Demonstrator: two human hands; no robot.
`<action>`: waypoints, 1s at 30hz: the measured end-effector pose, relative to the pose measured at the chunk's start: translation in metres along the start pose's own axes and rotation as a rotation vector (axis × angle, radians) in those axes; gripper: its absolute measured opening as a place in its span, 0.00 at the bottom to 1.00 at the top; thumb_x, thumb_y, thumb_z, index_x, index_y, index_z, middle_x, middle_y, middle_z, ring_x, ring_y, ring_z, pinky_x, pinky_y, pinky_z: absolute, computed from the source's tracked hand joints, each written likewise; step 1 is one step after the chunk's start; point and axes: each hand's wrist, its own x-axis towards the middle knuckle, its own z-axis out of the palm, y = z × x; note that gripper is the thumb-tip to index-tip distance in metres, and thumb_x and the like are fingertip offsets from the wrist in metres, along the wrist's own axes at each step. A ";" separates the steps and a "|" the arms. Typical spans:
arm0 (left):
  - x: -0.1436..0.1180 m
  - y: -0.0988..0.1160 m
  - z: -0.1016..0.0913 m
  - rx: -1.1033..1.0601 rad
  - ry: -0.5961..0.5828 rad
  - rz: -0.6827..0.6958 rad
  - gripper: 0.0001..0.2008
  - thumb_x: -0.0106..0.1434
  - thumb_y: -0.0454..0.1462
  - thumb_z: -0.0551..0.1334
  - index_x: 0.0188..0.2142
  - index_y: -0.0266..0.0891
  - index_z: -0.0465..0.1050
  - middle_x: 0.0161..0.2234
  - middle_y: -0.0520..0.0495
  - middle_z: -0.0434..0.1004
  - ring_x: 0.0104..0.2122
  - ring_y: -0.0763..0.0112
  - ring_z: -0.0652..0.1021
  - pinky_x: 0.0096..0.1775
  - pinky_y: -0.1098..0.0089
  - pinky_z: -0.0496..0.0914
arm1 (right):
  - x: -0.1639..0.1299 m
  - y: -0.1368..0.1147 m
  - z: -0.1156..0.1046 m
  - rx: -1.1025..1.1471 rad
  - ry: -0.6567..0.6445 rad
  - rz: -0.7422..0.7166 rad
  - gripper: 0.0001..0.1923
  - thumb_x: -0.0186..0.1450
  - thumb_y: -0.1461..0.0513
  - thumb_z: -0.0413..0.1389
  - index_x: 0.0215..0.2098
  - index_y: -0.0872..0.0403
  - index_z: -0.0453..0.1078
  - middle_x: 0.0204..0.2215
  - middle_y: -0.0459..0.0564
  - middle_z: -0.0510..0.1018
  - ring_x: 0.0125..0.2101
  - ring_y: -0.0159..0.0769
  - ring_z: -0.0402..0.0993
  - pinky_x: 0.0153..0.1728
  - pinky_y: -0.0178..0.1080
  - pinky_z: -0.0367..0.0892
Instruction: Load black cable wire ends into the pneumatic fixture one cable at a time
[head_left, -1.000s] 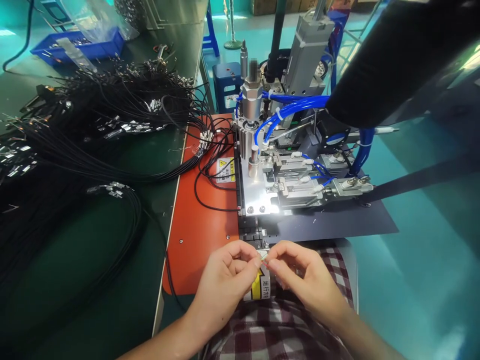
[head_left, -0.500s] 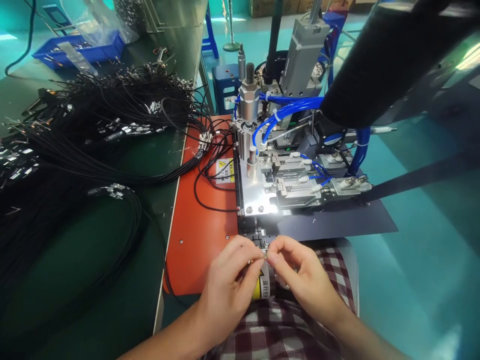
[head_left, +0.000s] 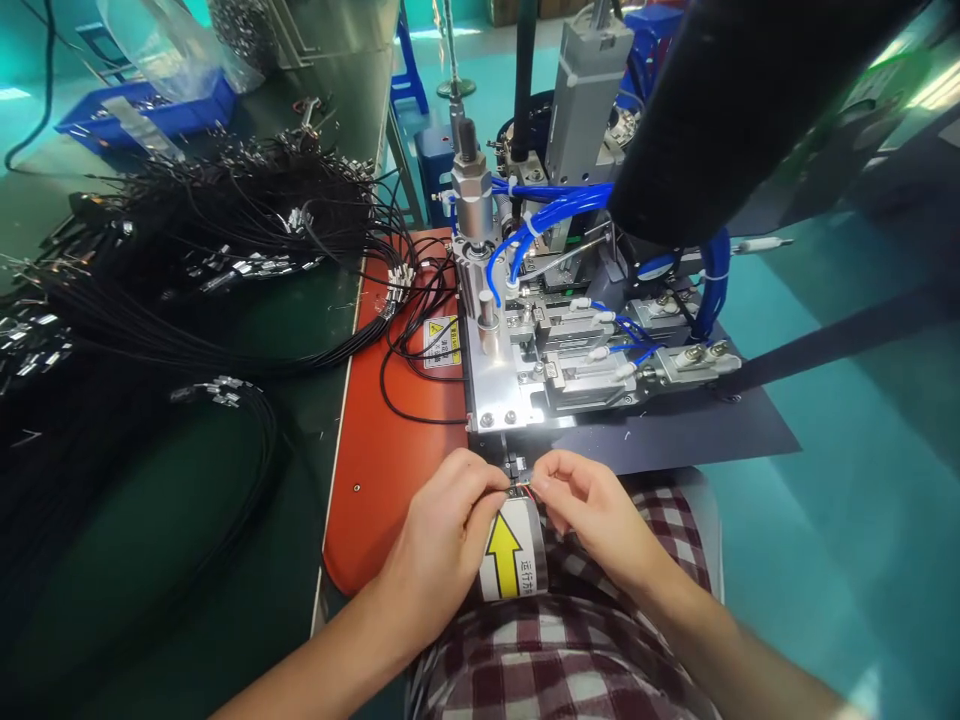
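Observation:
My left hand (head_left: 448,530) is closed, thumb and forefinger pinching a thin black cable near its end. From that pinch short fine wires (head_left: 523,485), one of them reddish, reach across to my right hand (head_left: 589,510). Its thumb and forefinger are pressed together on the wire tips; the exact grip point is partly hidden by the fingers. Both hands meet just above the front end of the machine's track (head_left: 517,465). Below them is a white label with a yellow arrow (head_left: 507,560).
Ahead stands a metal machine (head_left: 495,370) with blue air hoses (head_left: 562,210), on an orange base plate (head_left: 375,530). Bundles of black cables (head_left: 247,210) with silvery ends lie on the dark green table (head_left: 180,480) at left. A blue bin (head_left: 161,120) sits farther back. A thick black tube (head_left: 720,120) slants overhead.
Both hands have moved slightly up and apart, showing the fine wires between them and more of the arrow label. The whole view has shifted a little.

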 end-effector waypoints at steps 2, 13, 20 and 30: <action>0.002 -0.009 0.002 0.098 -0.009 0.107 0.10 0.67 0.29 0.52 0.41 0.35 0.72 0.36 0.45 0.68 0.34 0.72 0.73 0.36 0.73 0.69 | 0.005 0.005 -0.001 0.003 0.004 -0.005 0.13 0.61 0.54 0.56 0.26 0.54 0.63 0.15 0.37 0.61 0.17 0.27 0.54 0.20 0.33 0.49; 0.014 -0.023 0.003 0.308 -0.050 0.339 0.13 0.67 0.30 0.51 0.42 0.31 0.74 0.32 0.42 0.71 0.31 0.67 0.75 0.30 0.70 0.73 | 0.014 0.011 -0.005 -0.031 0.057 0.024 0.12 0.60 0.54 0.57 0.27 0.55 0.65 0.15 0.38 0.62 0.18 0.27 0.55 0.20 0.33 0.50; 0.014 -0.023 0.003 0.331 -0.079 0.303 0.14 0.66 0.30 0.52 0.44 0.31 0.74 0.33 0.42 0.70 0.31 0.66 0.76 0.30 0.68 0.75 | 0.016 0.010 -0.005 -0.077 0.070 0.033 0.12 0.61 0.54 0.56 0.27 0.54 0.65 0.16 0.39 0.62 0.18 0.28 0.56 0.19 0.33 0.51; 0.013 -0.021 0.004 0.430 -0.078 0.314 0.15 0.67 0.31 0.50 0.43 0.30 0.74 0.32 0.42 0.70 0.29 0.65 0.75 0.28 0.67 0.74 | 0.014 0.012 -0.002 -0.113 0.112 -0.012 0.12 0.61 0.55 0.55 0.27 0.54 0.64 0.18 0.39 0.60 0.19 0.27 0.52 0.20 0.33 0.50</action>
